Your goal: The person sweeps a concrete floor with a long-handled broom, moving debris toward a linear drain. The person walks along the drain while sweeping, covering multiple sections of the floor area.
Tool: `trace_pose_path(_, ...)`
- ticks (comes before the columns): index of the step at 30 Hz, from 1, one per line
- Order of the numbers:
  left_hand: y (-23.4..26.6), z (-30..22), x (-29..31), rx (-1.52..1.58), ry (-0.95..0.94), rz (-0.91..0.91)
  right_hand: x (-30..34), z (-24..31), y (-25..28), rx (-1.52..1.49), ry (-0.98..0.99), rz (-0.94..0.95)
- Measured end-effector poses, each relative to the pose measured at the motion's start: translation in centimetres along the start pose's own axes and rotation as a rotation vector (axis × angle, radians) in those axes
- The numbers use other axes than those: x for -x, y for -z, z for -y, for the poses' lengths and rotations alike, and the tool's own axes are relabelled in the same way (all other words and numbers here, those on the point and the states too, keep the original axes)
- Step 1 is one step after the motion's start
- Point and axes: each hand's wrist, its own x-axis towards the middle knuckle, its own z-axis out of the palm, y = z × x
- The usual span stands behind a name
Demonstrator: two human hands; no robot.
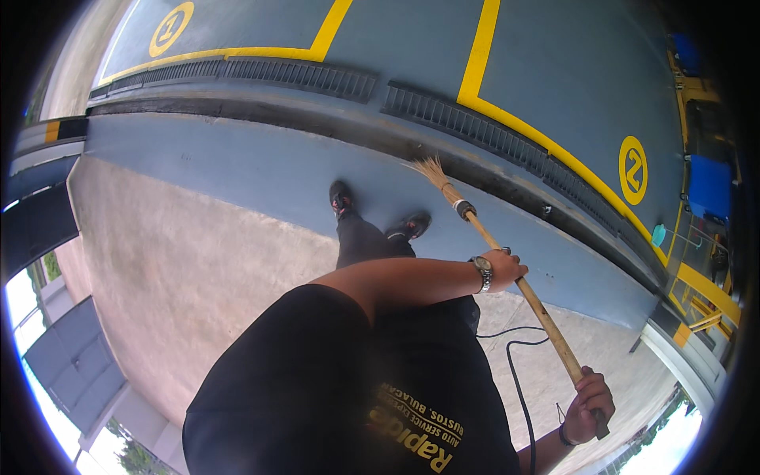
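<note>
A long-handled broom [546,321] of thin, pale stiff twigs slants across in front of me. My left hand [503,270], with a metal wristwatch above it, is closed around the middle of the wooden handle. Lower down, my right hand [590,404] grips the handle close to its end; a dark band circles that wrist. A dark binding holds the broom's bristles [435,173] to the pole. Their tips reach the near edge of a long, dark floor channel [348,136]; whether they touch the floor I cannot tell.
Metal drain grates [475,119] lie along the channel's far side. Beyond them, yellow lines [473,75] mark bays on the grey-blue floor. My shoes [340,198] stand on the near painted strip. A black cable [518,380] hangs beside me. Blue and yellow equipment [707,188] stands far right.
</note>
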Motion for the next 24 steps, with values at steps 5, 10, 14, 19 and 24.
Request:
trace_pose_path(5, 5.4, -5.8, 3.1, -0.119, -0.136, -0.044, 4.7, 4.0, 8.2, -0.059, 0.15, -0.015)
trace_pose_path(10, 8.9, -2.5, 9.2, -0.22, 0.021, -0.089, 0.7, 2.5, 2.5, -0.272, 0.136, 0.129)
trace_pose_path(14, 10.6, 4.0, 15.8, -0.289, 0.238, -0.126, -0.8, -3.3, -4.2, -0.391, 0.03, 0.145)
trace_pose_path(19, 11.0, 7.5, 22.4, -0.298, 0.483, -0.2, -1.0, -8.0, -9.5, -0.398, -0.091, 0.116)
trace_pose_path(24, 11.1, 11.3, 26.3, -0.361, 0.539, -0.24, -3.3, -8.9, -12.1, -0.135, -0.002, 0.297)
